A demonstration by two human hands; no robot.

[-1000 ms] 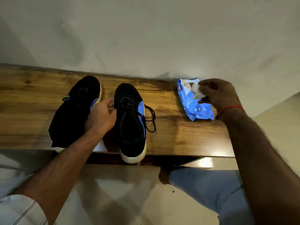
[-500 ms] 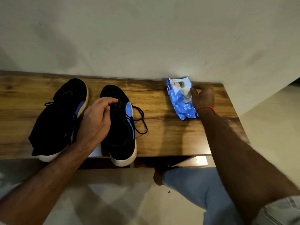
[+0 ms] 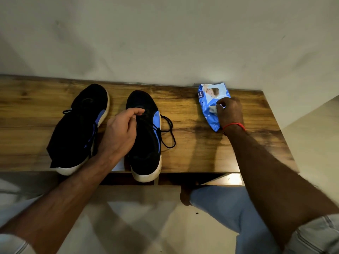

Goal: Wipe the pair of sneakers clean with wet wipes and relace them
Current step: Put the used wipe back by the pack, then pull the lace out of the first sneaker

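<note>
Our left hand (image 3: 121, 131) pinches the right sneaker (image 3: 146, 136) at its laces. Far right, our right hand (image 3: 230, 112) pinches a wipe at the wet-wipes pack (image 3: 211, 105).

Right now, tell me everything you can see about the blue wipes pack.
The wipes pack is a soft, crinkled blue plastic pouch with white print, the letters "mee" and a picture at its far end. It lies flat near the back right of the wooden bench, close to the wall. The right hand rests on its middle, fingers pinching at a pale flap or wipe there; which one is unclear.
</note>
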